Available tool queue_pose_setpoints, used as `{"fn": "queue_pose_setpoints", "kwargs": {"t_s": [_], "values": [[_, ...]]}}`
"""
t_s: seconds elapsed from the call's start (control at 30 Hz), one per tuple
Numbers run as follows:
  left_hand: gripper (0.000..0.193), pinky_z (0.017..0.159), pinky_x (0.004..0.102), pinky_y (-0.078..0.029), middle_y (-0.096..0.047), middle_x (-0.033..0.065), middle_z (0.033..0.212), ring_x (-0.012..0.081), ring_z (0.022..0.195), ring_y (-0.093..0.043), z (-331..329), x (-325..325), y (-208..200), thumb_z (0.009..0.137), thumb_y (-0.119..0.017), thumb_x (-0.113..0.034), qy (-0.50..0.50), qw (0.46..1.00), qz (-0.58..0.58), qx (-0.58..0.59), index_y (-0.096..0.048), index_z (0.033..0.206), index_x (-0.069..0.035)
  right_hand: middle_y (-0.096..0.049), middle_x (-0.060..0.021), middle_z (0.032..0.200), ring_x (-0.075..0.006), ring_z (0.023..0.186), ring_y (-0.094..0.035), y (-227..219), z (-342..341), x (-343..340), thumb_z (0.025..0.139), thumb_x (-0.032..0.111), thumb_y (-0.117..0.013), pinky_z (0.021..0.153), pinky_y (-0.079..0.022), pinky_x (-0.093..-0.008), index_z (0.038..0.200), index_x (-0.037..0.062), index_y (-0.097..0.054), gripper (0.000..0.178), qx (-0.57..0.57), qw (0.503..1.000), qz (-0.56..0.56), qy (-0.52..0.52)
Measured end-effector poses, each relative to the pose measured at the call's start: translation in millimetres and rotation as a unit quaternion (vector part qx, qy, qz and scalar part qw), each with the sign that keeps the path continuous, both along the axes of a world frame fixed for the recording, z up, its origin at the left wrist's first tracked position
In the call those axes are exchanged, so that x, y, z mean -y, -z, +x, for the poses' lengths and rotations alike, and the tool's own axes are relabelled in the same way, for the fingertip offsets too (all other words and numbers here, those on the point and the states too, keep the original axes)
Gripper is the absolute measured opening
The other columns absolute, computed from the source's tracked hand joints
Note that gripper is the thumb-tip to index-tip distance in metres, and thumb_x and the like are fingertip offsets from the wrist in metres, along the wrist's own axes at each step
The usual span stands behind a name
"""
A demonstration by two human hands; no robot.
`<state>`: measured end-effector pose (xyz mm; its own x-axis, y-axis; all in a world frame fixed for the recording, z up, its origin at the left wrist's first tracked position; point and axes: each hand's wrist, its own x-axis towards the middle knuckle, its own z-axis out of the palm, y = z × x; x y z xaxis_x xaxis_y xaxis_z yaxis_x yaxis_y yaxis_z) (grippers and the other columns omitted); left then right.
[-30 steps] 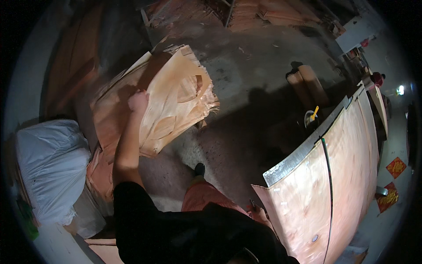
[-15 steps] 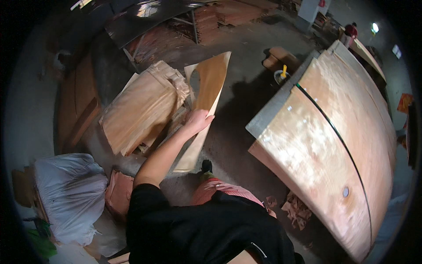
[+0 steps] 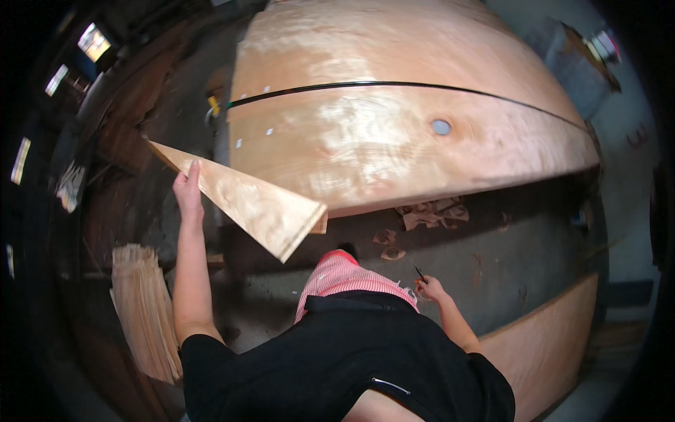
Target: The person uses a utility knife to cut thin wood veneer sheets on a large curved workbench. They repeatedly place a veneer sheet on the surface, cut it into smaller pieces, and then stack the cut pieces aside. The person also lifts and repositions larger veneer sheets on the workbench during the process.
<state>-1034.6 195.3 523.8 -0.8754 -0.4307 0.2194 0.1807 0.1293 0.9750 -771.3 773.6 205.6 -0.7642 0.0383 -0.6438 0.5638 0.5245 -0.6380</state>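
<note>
My left hand (image 3: pixel 188 191) is raised at the left and closed on the edge of a thin wood veneer piece (image 3: pixel 246 200), thumb on top. The pale piece slants down to the right, its lower end beside the near edge of a large stack of wood sheets (image 3: pixel 337 151). By my right hip, my right hand (image 3: pixel 430 288) is closed around a slim black tool with a bit of orange at the grip. Its tip points up and left; its exact kind is too small to tell.
A dark strap (image 3: pixel 365 84) crosses the big stack, with a grey round patch (image 3: pixel 441 127) near it. Veneer scraps (image 3: pixel 432 213) lie on the floor beneath its edge. A veneer pile (image 3: pixel 144 309) stands at lower left, a wood panel (image 3: pixel 545 344) at lower right.
My view has swung right, toward the strapped stack. My left hand has carried the veneer piece from beside the veneer pile over to the stack's edge. My right hand has come into view.
</note>
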Motion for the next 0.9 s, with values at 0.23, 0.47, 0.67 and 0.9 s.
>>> {"fn": "queue_pose_setpoints", "kwargs": {"t_s": [0.23,0.47,0.67,0.9], "values": [[0.019,0.071,0.0253,-0.045,-0.059,0.0058,0.09,0.0122,0.079,-0.056,-156,-146,-2,0.081,-0.056,-0.014,0.069,0.978,0.192,-0.034,-0.055,0.093,0.0,-0.062,-0.0139,0.078,-0.0262,0.073,-0.06,-32,-32,-18,0.08,0.026,-0.051,0.067,-0.045,-0.0345,0.091,0.0027,-0.058,0.027,0.016,0.998,0.049,0.037],[0.01,0.06,0.023,-0.047,-0.059,0.0016,0.076,0.0099,0.068,-0.056,-265,-293,-21,0.079,-0.06,-0.015,0.082,0.947,0.295,-0.098,-0.054,0.079,-0.007,-0.058,-0.0213,0.088,-0.0342,0.086,-0.056,-95,-59,-102,0.08,0.031,-0.05,0.073,-0.042,-0.04,0.095,0.0026,-0.056,0.032,0.06,0.986,0.128,0.09],[0.015,0.055,0.0229,-0.042,-0.056,0.0021,0.079,0.0084,0.067,-0.053,-264,-392,0,0.083,-0.056,-0.019,0.054,0.949,0.307,-0.04,-0.053,0.077,-0.006,-0.062,-0.0101,0.078,-0.0182,0.075,-0.058,-105,-153,-158,0.084,0.021,-0.047,0.07,-0.044,-0.0286,0.099,-0.0002,-0.056,0.027,-0.043,0.984,0.004,0.17],[0.022,0.046,0.0207,-0.033,-0.043,-0.0036,0.061,0.0049,0.05,-0.037,-213,-488,110,0.081,-0.058,-0.023,-0.024,0.893,0.415,0.172,-0.041,0.072,-0.013,-0.063,-0.0071,0.085,-0.0131,0.085,-0.055,-131,-328,-225,0.088,0.022,-0.042,0.081,-0.039,-0.0268,0.109,0.0019,-0.053,0.03,-0.129,0.976,-0.139,0.108]]}}
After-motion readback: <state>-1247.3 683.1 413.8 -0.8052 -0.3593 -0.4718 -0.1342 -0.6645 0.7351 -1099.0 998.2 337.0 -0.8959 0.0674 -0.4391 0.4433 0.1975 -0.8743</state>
